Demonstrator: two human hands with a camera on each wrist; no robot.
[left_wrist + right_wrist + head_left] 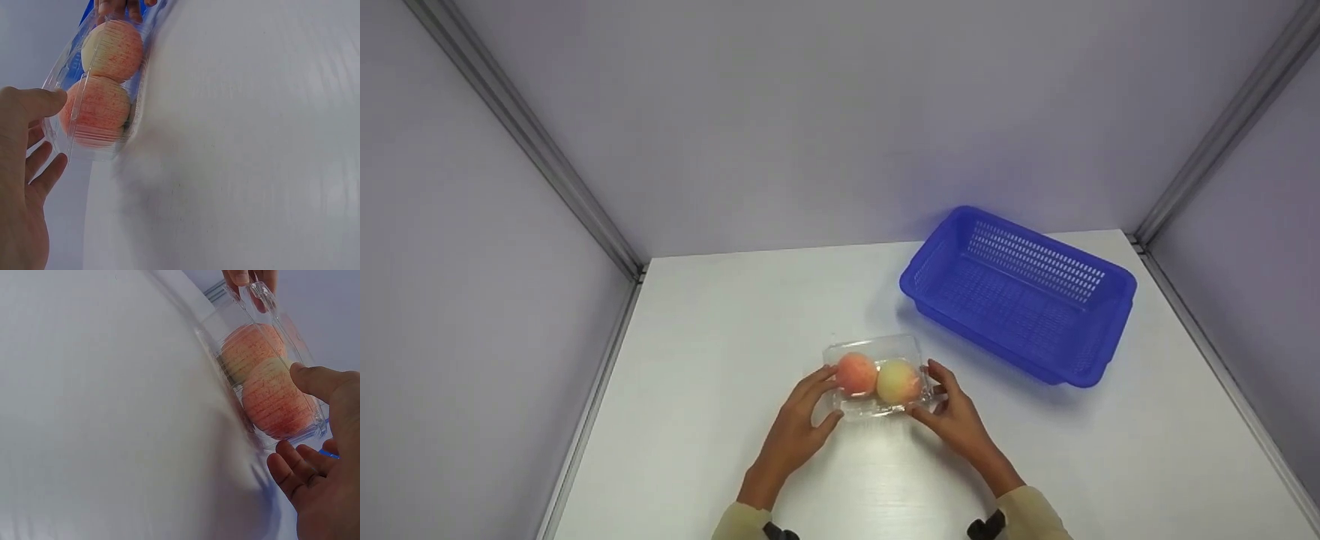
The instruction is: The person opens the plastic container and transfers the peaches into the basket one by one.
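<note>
Two peaches, one red-orange [856, 374] and one yellow with a pink blush [898, 382], sit side by side inside a clear plastic clamshell box [877, 412]. Ribbed clear walls show in front of them in both wrist views. My left hand [796, 429] holds the box's left end, its thumb near the front corner and its fingers along the side. On the opposite end my right hand [956, 421] has its thumb at the front edge and its fingers around the side. Whether the box's base touches the table cannot be told.
A blue plastic basket [997, 346] with slotted walls stands at the back right of the white table [720, 322]. Grey panels [840, 112] rise behind and on both sides, with metal rails [532, 135] at the corners.
</note>
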